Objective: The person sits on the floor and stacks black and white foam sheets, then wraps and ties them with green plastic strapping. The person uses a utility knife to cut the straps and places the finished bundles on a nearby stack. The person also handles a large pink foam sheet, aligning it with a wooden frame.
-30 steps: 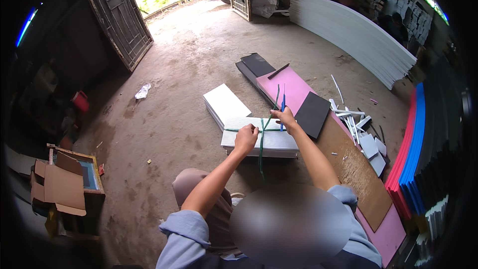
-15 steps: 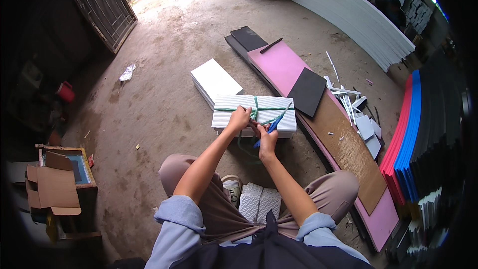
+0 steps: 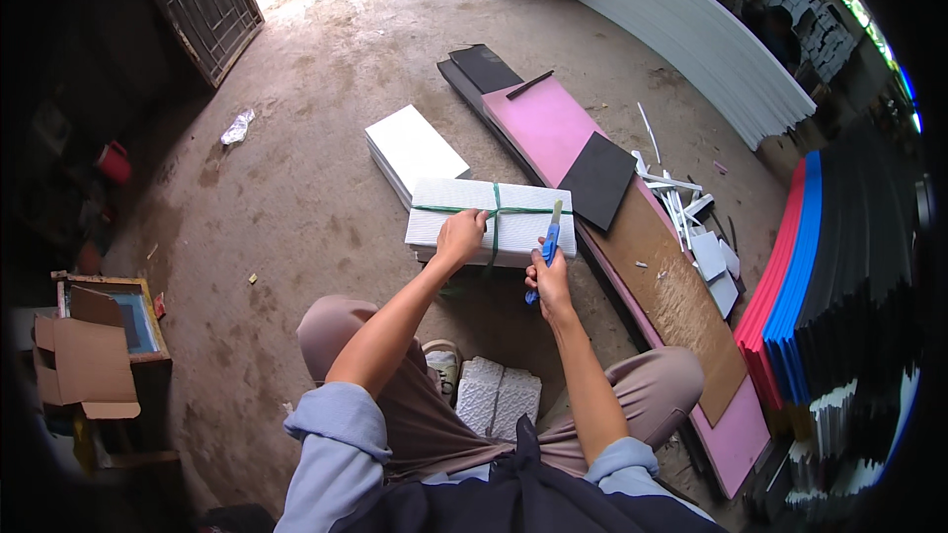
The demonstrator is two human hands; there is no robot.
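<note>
A stack of white ribbed sheets (image 3: 434,229) lies on the floor in front of me. Green string (image 3: 533,209) runs along and across it, crossing near the middle of the top. My left hand (image 3: 461,237) rests on the stack's near side, its fingers curled in beside the crossing; whatever they may pinch is hidden. At the near right edge my right hand (image 3: 552,278) grips a blue utility knife (image 3: 551,245), its blade out and pointing away from me over the stack's right end.
A second white stack (image 3: 415,143) sits behind. To the right lie long pink and black sheets (image 3: 538,133), a brown board (image 3: 681,286) and white offcuts (image 3: 706,252). Red and blue sheets (image 3: 790,276) stand farther right. A cardboard box (image 3: 89,360) is at left, a white bundle (image 3: 497,397) between my legs.
My right hand has drawn away from the left, turning the knife more upright. The loose green string that hung between the hands no longer shows there. My left hand stays by the crossing.
</note>
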